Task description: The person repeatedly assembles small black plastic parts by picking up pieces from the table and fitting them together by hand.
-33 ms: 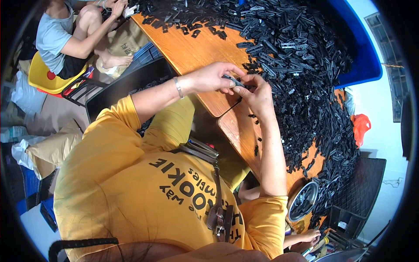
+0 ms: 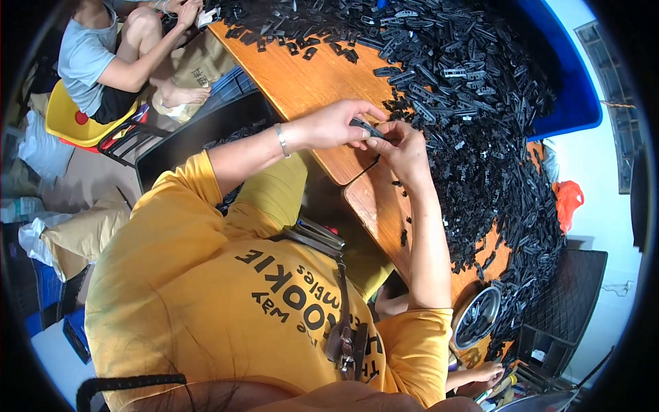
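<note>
Between both hands, over the wooden table (image 2: 309, 72), is a slim black plastic part (image 2: 368, 128). My left hand (image 2: 341, 122) pinches one end of it between thumb and fingers. On the other end, the thumb and fingers of my right hand (image 2: 403, 147) are closed. The fingers partly cover the part, so its full shape cannot be made out. Just beyond my right hand spreads a big heap of small black plastic parts (image 2: 467, 172). Longer black slotted pieces (image 2: 429, 65) lie at the far side of the heap.
A blue bin (image 2: 566, 127) stands tipped at the far right. Near the right side, a round metal bowl (image 2: 478, 316) holds black parts. Another person (image 2: 93, 62) sits at the far left on a yellow chair; a third person's hand (image 2: 489, 372) shows at the lower right. A black crate (image 2: 171, 154) lies left of the table.
</note>
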A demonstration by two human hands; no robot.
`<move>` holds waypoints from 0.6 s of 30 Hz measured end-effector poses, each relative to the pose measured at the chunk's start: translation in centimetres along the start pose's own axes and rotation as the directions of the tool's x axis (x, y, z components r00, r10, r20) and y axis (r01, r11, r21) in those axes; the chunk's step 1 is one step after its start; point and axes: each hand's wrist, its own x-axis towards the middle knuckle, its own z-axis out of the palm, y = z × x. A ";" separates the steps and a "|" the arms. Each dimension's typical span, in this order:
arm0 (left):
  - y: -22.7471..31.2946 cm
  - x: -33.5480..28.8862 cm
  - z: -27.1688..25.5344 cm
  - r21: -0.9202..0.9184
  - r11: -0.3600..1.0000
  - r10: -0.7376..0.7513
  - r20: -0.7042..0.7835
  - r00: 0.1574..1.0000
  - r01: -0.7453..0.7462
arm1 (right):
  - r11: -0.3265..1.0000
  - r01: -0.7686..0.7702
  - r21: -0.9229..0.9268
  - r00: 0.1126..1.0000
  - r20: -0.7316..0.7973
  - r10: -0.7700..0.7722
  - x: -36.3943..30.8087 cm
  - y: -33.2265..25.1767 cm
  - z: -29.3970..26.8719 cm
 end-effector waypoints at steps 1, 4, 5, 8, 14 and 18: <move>0.0 -0.3 0.1 -0.025 1.000 -0.003 0.002 1.000 0.003 | 0.994 0.055 -0.096 0.998 -0.013 -0.056 0.3 0.2 0.4; -0.2 -1.8 -0.4 -0.046 0.997 0.054 -0.048 0.997 -0.056 | 0.980 0.045 -0.195 0.999 0.011 -0.044 1.5 0.5 2.2; -0.1 -2.6 -0.8 -0.008 1.000 0.026 -0.084 0.996 -0.027 | 0.983 0.064 -0.172 0.998 0.033 -0.059 2.0 1.1 3.0; -0.5 -6.0 -4.7 0.078 0.997 0.006 -0.031 1.000 -0.004 | 0.997 0.042 -0.072 0.981 0.190 -0.028 3.4 0.4 6.2; 3.2 -13.1 -13.2 0.846 0.533 -0.074 0.057 0.996 -0.009 | 0.977 0.175 -0.119 0.981 0.102 -0.164 9.2 -0.1 7.6; 3.4 -9.8 -14.5 0.622 0.773 0.049 -0.250 0.967 0.122 | 0.714 0.283 -0.640 0.841 -0.192 -0.506 15.9 0.2 7.1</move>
